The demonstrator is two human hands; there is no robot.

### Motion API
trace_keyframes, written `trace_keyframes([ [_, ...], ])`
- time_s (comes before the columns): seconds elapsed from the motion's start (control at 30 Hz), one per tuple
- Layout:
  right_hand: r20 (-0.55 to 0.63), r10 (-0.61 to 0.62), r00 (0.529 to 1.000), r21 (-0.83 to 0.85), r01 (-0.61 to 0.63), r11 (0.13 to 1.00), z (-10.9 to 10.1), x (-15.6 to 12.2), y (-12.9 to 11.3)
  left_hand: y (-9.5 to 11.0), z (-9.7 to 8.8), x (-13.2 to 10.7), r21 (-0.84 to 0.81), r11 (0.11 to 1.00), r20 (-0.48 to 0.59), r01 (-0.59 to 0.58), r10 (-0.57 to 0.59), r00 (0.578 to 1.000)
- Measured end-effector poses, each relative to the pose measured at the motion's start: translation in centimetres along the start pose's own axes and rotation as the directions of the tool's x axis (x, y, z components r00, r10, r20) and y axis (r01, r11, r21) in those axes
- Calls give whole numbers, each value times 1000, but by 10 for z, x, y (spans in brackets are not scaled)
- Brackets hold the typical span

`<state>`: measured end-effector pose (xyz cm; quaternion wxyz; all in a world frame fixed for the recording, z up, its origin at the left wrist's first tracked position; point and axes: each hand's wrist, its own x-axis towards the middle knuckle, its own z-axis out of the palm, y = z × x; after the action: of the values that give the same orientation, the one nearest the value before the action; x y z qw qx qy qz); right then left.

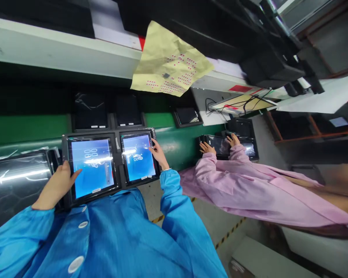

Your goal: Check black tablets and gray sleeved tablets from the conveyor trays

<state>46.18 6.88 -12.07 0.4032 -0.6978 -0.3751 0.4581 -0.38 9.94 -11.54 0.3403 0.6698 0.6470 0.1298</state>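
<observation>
Close to my body is a black two-compartment tray (118,154), with a lit tablet in each compartment. The left tablet (89,170) and the right tablet (137,168) show blue screens with white digits. My left hand (58,183) is closed around the tray's left edge, its thumb reaching over the left screen; the fingers under the rim are hidden. At the right edge, my right hand (159,154) grips the tray, a fingertip over the border of the right screen.
Dark tablets in a second tray (113,119) lie behind. A stack of film-covered tablets (19,181) stands left. Yellow paper (171,63) hangs from the shelf (60,58). A pink-sleeved co-worker (234,177) handles tablets at right, on the green bench (174,148).
</observation>
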Motion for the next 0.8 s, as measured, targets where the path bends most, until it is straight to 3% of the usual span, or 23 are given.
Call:
trace_keyframes([
  [0.13,-31,-24,999,-23,23,999,7,6,1,45,-1,32,241,946,36,-217,215,976],
  [0.23,-44,-44,998,-18,44,999,13,3,1,85,15,65,303,865,142,-401,375,916],
  [0.33,-47,-55,997,-2,55,999,14,-1,1,111,33,91,329,783,252,-528,466,848],
  [0.6,-62,-60,996,-19,59,998,17,2,1,117,28,115,385,682,396,-622,486,779],
  [0.8,-95,-95,991,-134,82,988,22,-1,-5,122,28,129,332,692,421,-640,499,758],
])
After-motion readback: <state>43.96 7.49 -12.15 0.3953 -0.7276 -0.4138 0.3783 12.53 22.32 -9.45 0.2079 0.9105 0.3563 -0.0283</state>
